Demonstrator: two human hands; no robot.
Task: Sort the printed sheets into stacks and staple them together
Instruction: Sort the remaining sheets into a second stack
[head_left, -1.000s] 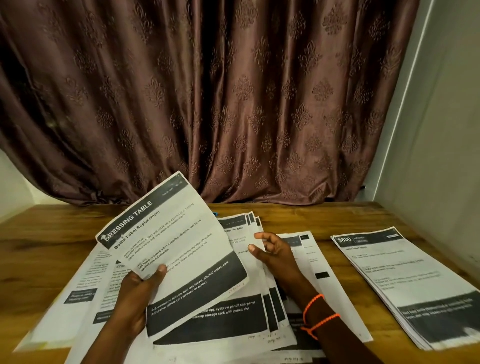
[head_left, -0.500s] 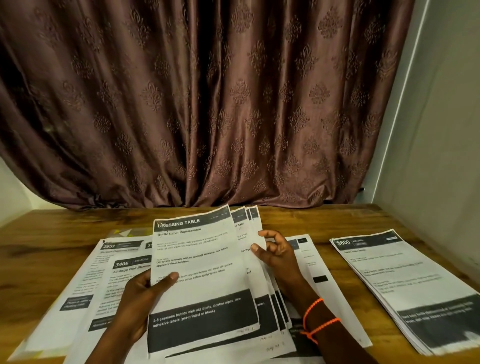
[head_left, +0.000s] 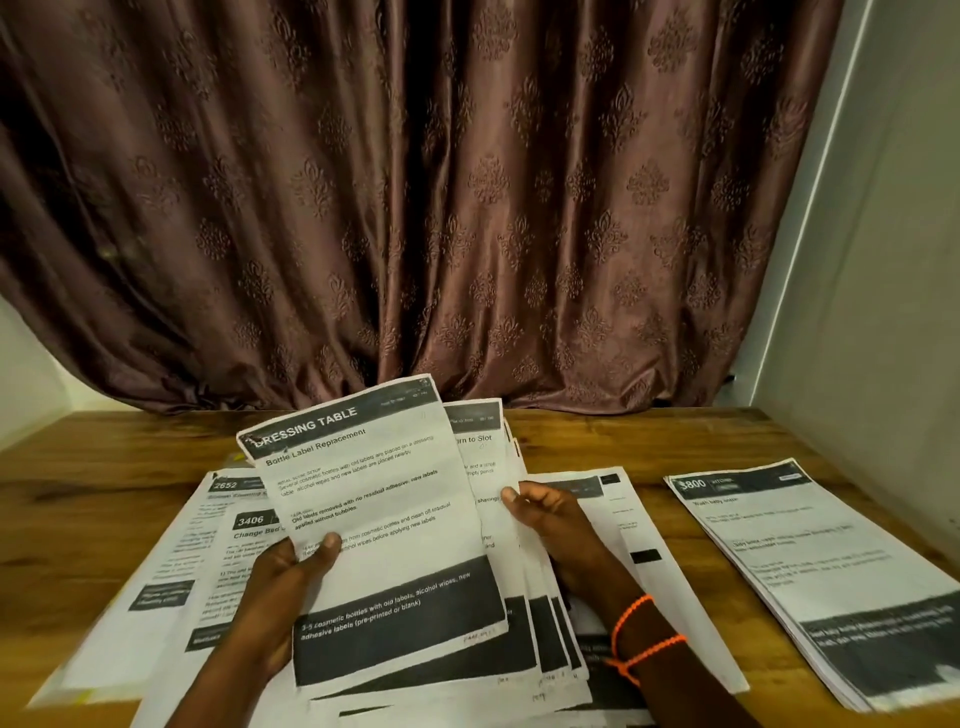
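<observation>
The left hand (head_left: 283, 587) pinched the top sheet (head_left: 379, 519); the right hand (head_left: 550, 519) gripped the fanned bundle (head_left: 545, 623), which looked loose enough to slide apart

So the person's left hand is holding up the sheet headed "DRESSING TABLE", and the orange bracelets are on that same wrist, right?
Not quite. The head view shows the left hand holding the "DRESSING TABLE" sheet, but the orange bracelets are on the other wrist, that of the right hand.

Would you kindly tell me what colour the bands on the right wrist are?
Bright orange: thin beaded bands circle the right wrist, clearest in the head view.
</observation>
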